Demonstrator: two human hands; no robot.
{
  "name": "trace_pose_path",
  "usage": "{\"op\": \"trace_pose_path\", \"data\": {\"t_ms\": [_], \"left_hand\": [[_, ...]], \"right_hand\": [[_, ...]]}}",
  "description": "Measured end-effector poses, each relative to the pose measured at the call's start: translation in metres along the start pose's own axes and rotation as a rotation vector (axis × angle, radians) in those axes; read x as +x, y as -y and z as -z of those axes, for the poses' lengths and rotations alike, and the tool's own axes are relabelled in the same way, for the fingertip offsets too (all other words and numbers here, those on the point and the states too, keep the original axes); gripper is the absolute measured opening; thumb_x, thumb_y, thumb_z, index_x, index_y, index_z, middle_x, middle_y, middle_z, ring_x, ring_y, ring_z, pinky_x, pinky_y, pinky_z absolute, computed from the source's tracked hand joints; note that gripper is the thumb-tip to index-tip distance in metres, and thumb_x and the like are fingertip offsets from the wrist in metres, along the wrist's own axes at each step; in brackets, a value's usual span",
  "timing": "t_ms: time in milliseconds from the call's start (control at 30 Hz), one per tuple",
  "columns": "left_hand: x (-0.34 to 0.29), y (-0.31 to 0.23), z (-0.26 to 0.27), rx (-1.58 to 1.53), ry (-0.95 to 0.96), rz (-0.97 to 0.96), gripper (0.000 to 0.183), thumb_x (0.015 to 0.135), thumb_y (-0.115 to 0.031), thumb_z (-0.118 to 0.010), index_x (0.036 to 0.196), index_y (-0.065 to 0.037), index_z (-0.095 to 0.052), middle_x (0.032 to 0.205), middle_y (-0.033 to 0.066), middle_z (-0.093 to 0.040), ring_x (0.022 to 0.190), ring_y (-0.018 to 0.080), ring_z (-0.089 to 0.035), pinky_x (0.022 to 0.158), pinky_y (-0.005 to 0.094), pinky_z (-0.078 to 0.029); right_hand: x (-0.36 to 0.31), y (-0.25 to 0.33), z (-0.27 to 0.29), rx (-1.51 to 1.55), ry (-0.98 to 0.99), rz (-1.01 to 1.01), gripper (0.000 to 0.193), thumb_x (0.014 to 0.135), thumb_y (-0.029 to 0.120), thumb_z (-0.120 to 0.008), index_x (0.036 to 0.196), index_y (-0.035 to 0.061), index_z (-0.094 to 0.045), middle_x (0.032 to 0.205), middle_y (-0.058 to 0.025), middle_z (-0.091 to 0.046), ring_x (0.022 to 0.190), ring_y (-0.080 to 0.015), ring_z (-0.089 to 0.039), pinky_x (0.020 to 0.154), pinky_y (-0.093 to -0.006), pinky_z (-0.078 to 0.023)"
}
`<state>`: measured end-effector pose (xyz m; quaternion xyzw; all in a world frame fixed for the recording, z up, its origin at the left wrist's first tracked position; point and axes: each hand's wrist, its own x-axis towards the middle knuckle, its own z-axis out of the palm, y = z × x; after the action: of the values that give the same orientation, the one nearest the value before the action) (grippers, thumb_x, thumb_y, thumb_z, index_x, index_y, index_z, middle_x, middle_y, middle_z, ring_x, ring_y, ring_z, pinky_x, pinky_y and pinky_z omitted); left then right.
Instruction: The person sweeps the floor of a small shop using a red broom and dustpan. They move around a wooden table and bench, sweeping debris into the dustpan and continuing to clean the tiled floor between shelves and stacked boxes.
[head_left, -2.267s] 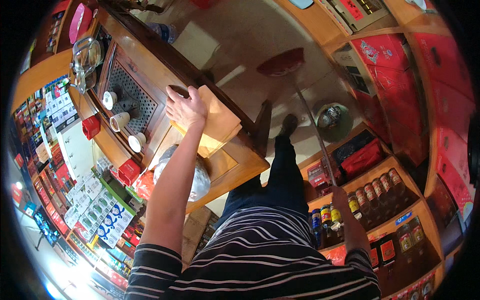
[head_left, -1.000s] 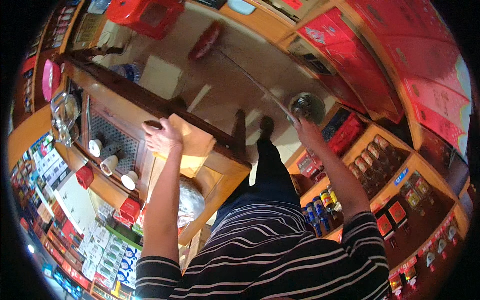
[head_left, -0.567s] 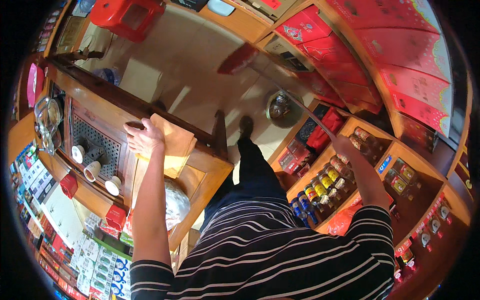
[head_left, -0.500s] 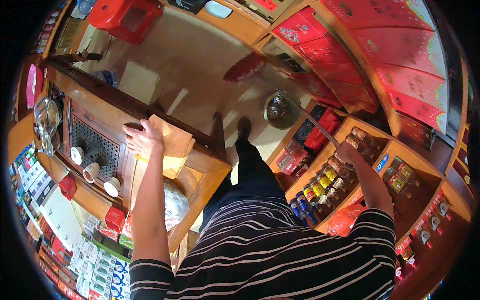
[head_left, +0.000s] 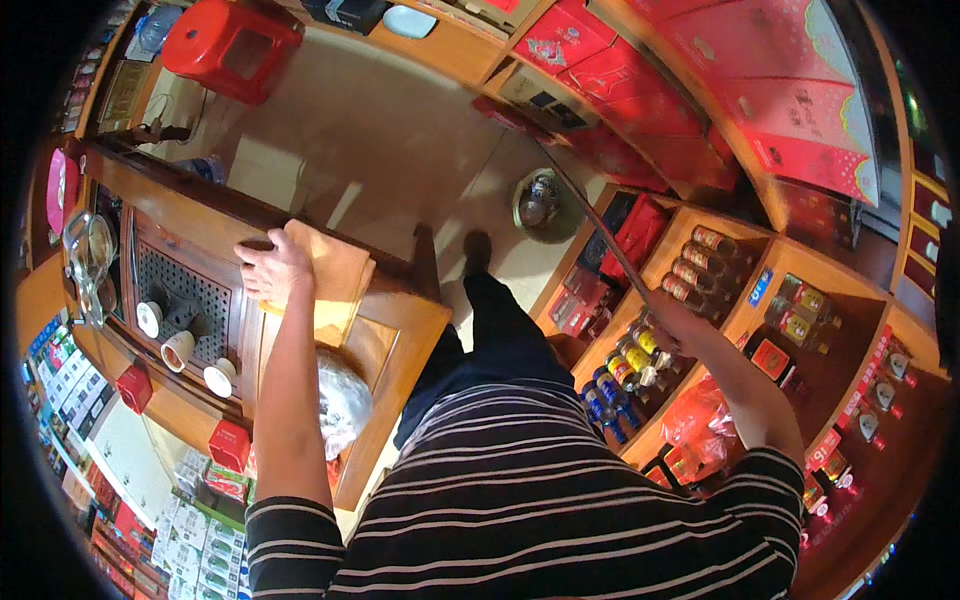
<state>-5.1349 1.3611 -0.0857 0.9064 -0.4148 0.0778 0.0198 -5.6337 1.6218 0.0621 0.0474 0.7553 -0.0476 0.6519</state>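
Your broom (head_left: 598, 225) slants across the aisle, its red head (head_left: 508, 115) low beside the shelving at the far side; whether it touches the wood, I can't tell. Your right hand (head_left: 676, 326) has its fingers wrapped round the upper stick, in front of the bottles (head_left: 622, 366). Your left hand (head_left: 275, 268) rests on the tabletop (head_left: 405, 335), fingers loosely spread and bent, just beside a folded yellow cloth (head_left: 330, 275).

The tabletop is brown wood. A clear bag (head_left: 345, 405) lies on its near end. Past your left hand is a dark perforated tray (head_left: 160, 270), with three white cups (head_left: 178, 350) along its edge.

The floor (head_left: 340, 110) is pale tile, partly shadowed. A round bin (head_left: 567, 222) stands near the stick, and a red stool (head_left: 232, 48) sits at the far end. Large red cartons (head_left: 790, 110) fill the shelving on your right.

Half a second ago the broom head lay farther out over the tiles; it has moved closer to the shelving. Your right hand has shifted toward the yellow-labelled bottles, while your left stays by the cloth.
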Motion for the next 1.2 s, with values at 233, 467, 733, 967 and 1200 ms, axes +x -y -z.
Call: {"op": "trace_pose_path", "data": {"t_ms": [233, 467, 733, 967, 1200], "left_hand": [[0.000, 0.001, 0.001, -0.012, 0.020, -0.005, 0.076, 0.076, -0.051, -0.045, 0.133, -0.002, -0.035, 0.112, 0.0238, -0.053, 0.108, 0.0333, -0.048, 0.100, 0.0436, -0.025], [0.001, 0.006, -0.008, -0.084, -0.051, -0.016, 0.071, 0.073, -0.048, -0.052, 0.124, -0.001, -0.038, 0.102, 0.0250, -0.054, 0.103, 0.0360, -0.050, 0.097, 0.0479, -0.024], [0.000, 0.008, -0.009, -0.099, -0.014, 0.001, 0.070, 0.074, -0.049, -0.050, 0.124, -0.001, -0.040, 0.105, 0.0266, -0.053, 0.103, 0.0363, -0.049, 0.098, 0.0492, -0.023], [-0.002, 0.003, 0.003, -0.133, 0.041, 0.032, 0.068, 0.073, -0.046, -0.050, 0.122, 0.000, -0.041, 0.106, 0.0265, -0.053, 0.104, 0.0366, -0.048, 0.100, 0.0494, -0.022], [-0.005, 0.002, 0.007, -0.118, 0.050, 0.045, 0.067, 0.074, -0.047, -0.048, 0.121, 0.000, -0.042, 0.112, 0.0276, -0.052, 0.109, 0.0359, -0.047, 0.099, 0.0469, -0.022]], "right_hand": [[0.071, -0.038, -0.148, 0.512, 0.247, -0.288, 0.051, 0.091, 0.059, -0.037, 0.069, 0.0128, -0.038, 0.043, 0.0040, -0.026, 0.031, -0.0094, -0.027, 0.030, -0.0259, -0.019], [0.065, -0.162, -0.185, 0.208, 0.092, -0.257, 0.050, 0.090, 0.057, -0.038, 0.071, 0.0105, -0.037, 0.041, -0.0015, -0.030, 0.029, -0.0160, -0.032, 0.029, -0.0300, -0.023], [0.041, -0.354, -0.196, -0.054, -0.045, -0.235, 0.053, 0.089, 0.059, -0.041, 0.063, 0.0121, -0.042, 0.048, -0.0027, -0.040, 0.032, -0.0156, -0.037, 0.031, -0.0305, -0.028], [-0.032, -0.425, -0.168, 0.119, -0.242, -0.272, 0.049, 0.091, 0.047, -0.048, 0.063, 0.0066, -0.051, 0.049, -0.0044, -0.048, 0.036, -0.0158, -0.047, 0.033, -0.0295, -0.036], [-0.047, -0.373, -0.114, -0.696, -0.702, 0.142, 0.046, 0.088, 0.039, -0.046, 0.080, -0.0033, -0.062, 0.068, -0.0259, -0.060, 0.070, -0.0420, -0.062, 0.066, -0.0485, -0.049]]}}
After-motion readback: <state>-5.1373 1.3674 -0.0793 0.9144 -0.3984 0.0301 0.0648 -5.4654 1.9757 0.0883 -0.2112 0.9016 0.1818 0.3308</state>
